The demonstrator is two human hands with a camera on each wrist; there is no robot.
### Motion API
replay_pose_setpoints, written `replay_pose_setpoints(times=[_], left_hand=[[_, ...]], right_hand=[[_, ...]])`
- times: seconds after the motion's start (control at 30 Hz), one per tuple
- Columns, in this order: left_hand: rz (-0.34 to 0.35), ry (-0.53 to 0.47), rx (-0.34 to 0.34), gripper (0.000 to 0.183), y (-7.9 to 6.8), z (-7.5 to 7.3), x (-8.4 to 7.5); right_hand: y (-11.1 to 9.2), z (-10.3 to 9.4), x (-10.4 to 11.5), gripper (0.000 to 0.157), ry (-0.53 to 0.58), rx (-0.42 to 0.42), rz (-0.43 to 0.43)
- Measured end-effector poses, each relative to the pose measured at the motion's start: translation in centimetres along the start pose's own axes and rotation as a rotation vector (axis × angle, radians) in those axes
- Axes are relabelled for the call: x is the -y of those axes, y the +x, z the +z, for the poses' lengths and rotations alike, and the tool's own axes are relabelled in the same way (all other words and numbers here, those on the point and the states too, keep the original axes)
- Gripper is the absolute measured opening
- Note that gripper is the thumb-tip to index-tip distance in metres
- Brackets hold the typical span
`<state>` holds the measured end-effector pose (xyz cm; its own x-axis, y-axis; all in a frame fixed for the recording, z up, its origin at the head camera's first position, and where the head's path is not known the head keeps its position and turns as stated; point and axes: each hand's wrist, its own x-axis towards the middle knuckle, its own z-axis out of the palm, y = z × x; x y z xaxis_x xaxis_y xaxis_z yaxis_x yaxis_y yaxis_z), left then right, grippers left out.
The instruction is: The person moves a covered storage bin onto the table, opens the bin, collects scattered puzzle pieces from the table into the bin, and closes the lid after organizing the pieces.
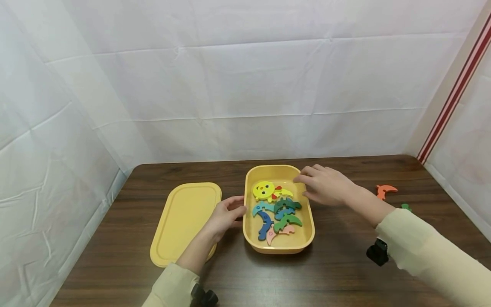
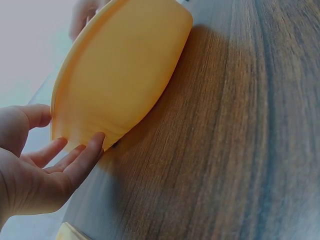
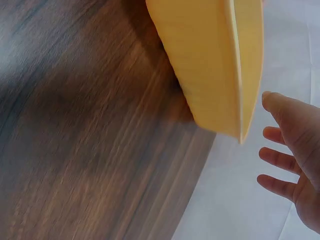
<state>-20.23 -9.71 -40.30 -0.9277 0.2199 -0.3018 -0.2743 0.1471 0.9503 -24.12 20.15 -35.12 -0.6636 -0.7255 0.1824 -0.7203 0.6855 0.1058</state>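
Note:
A yellow rectangular container stands at the middle of the table. Inside it lie several flat animal-like pieces: a round yellow face piece, a light blue piece, a dark blue curved piece, green ones and pink ones. My left hand touches the container's left side, its fingertips against the outer wall and the thumb by the rim. Over the right rim, near the far corner, hovers my right hand; the right wrist view shows its fingers spread and holding nothing.
Left of the container, a yellow lid lies flat on the dark wooden table. An orange curved piece and a green piece lie at the right. White cloth hangs behind the table.

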Motion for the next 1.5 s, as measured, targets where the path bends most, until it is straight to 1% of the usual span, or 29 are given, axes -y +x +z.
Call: replay_pose_setpoints(times=[0.17, 0.4, 0.5, 0.6, 0.77, 0.87, 1.07, 1.23, 1.5], left_hand=[[0.002, -0.001, -0.015, 0.045, 0.8, -0.1, 1.0], [-0.002, 0.004, -0.025, 0.043, 0.9, -0.1, 1.1], [-0.011, 0.000, -0.029, 0.043, 0.9, -0.1, 1.1], [-0.005, 0.006, -0.027, 0.043, 0.9, -0.1, 1.1], [-0.008, 0.006, -0.031, 0.043, 0.8, -0.1, 1.0], [-0.010, 0.008, -0.030, 0.043, 0.8, -0.1, 1.0], [-0.010, 0.011, -0.025, 0.043, 0.8, -0.1, 1.0], [-0.011, 0.011, -0.022, 0.043, 0.8, -0.1, 1.0], [-0.011, 0.011, -0.024, 0.043, 0.7, -0.1, 0.9]], right_hand=[[-1.7, 0.0, -1.4, 0.038, 0.034, -0.036, 0.032], [-4.1, 0.5, -3.3, 0.037, 0.045, -0.052, 0.103], [-5.2, 0.9, -3.8, 0.038, 0.050, -0.029, 0.144], [-6.3, 1.3, -4.4, 0.039, 0.054, -0.007, 0.184], [-8.1, 1.6, -5.2, 0.040, 0.043, 0.005, 0.236], [-9.3, 1.6, -5.6, 0.042, 0.043, 0.028, 0.276], [-11.6, 1.4, -6.7, 0.047, 0.078, 0.091, 0.367], [-13.2, 1.4, -7.5, 0.049, 0.077, 0.126, 0.431], [-15.4, 2.1, -8.0, 0.052, 0.075, 0.163, 0.486]])
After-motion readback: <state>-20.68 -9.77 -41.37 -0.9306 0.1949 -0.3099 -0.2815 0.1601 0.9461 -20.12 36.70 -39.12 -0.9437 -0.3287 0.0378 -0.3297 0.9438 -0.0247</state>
